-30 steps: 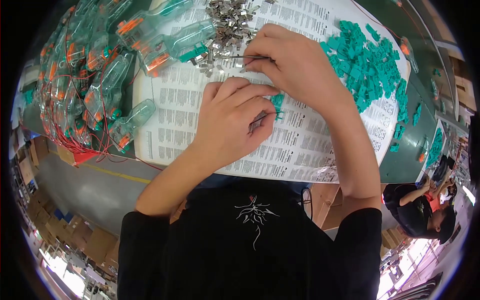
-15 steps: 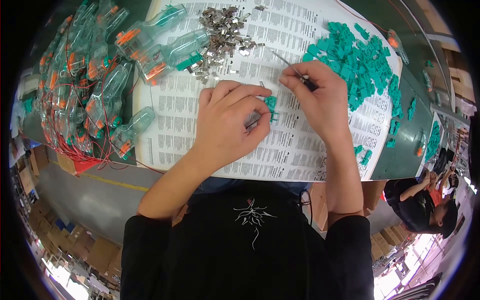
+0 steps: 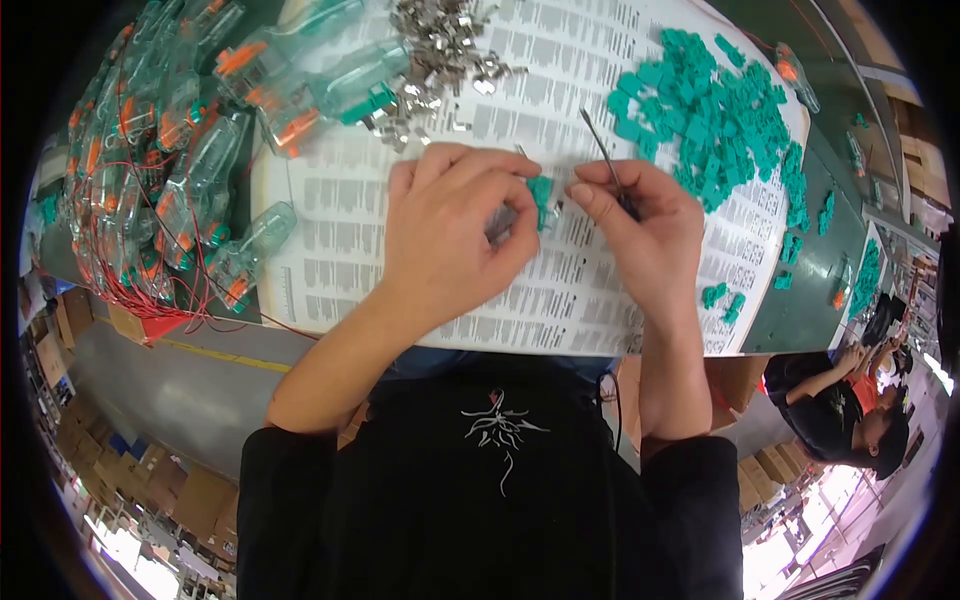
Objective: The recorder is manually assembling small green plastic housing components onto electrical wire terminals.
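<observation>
The left hand's (image 3: 450, 228) fingers grip a small green plastic piece (image 3: 541, 190) over the white printed sheet (image 3: 340, 192), apparently to steady it, while the right hand's (image 3: 652, 228) fingers pinch a thin, dark-handled metal tool (image 3: 601, 147), its tip pointing away from the person.

Looks bright and fairly even over the printed sheet (image 3: 345, 275), with only soft shadows. Glints on the metal clips (image 3: 440, 45) and the clear green bottles (image 3: 365, 73). Smears fine print into grey bars; leaves the right hand (image 3: 655, 225) and its thin tool (image 3: 603, 152) slightly soft. Overexposes near both lower corners, tinged violet at right. Bends straight edges toward the rim, then falls to black.
</observation>
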Tool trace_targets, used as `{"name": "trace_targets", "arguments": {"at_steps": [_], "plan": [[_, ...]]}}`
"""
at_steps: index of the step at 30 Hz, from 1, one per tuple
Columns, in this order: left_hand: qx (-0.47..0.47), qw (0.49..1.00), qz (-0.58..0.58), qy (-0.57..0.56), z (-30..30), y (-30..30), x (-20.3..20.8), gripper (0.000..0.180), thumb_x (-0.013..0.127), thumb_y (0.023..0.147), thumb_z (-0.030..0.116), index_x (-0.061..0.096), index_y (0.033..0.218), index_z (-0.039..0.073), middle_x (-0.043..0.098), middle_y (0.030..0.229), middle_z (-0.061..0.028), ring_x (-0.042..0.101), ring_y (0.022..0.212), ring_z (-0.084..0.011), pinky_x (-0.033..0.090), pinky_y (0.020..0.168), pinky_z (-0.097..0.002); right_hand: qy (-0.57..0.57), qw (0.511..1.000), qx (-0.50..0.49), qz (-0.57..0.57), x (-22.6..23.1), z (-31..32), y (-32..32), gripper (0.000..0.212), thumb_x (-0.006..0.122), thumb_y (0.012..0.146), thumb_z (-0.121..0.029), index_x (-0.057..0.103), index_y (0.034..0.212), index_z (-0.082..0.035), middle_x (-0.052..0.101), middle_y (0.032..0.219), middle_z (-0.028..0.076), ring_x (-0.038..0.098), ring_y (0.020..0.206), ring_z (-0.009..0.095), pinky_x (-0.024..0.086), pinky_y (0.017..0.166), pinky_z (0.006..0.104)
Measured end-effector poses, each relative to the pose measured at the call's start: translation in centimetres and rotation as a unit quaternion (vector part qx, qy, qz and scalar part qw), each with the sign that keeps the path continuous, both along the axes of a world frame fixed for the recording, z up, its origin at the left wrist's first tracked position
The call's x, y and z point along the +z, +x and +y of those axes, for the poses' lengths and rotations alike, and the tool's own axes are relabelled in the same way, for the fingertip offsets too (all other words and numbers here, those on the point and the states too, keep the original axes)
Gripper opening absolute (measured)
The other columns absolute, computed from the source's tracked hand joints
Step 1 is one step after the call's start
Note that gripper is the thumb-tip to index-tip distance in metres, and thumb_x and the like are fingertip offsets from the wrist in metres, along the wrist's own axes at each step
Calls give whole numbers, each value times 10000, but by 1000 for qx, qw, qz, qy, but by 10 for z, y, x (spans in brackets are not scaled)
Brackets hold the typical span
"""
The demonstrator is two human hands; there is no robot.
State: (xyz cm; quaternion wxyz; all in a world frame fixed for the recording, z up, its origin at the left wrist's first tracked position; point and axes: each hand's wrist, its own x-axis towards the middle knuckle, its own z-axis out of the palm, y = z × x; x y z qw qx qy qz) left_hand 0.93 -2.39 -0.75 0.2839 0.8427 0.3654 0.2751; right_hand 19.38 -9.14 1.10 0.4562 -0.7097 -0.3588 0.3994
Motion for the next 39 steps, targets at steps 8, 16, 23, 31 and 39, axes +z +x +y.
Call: {"name": "trace_targets", "arguments": {"at_steps": [8,16,23,31,39], "plan": [[-2,1000,-14,24,-5,2,-9,135,775,739,140,668,818,165,728,1131,90,591,1049,-190,371,879,-371,60,998,20,-28,-7,-14,-6,141,764,901,-16,760,1039,15,742,962,28,601,797,44,477,691,200],[7,1000,-13,-9,2,-1,-4,116,764,757,169,667,819,175,729,1125,96,598,1048,-176,379,878,-366,50,997,4,52,-13,-15,-12,112,741,909,33,710,1016,48,733,1077,91,673,953,104,529,844,236],[4,999,-20,-40,5,-1,-4,113,776,757,123,704,838,156,748,1133,74,597,1036,-189,361,886,-357,75,996,-4,53,-17,-16,-15,101,723,907,60,674,991,37,715,1100,97,661,943,105,526,837,235],[5,1000,-18,-23,1,0,-6,114,762,759,161,664,816,165,734,1119,101,594,1038,-176,369,868,-360,136,988,-2,69,-25,-21,-14,142,724,879,110,649,964,24,699,1086,117,666,957,125,538,847,254],[5,1000,-20,-14,2,1,-6,108,762,761,161,664,807,166,735,1107,102,598,1033,-177,369,861,-362,164,986,-14,-43,-33,-21,-19,160,800,826,53,660,886,4,716,1010,94,650,839,88,525,689,225]]}}
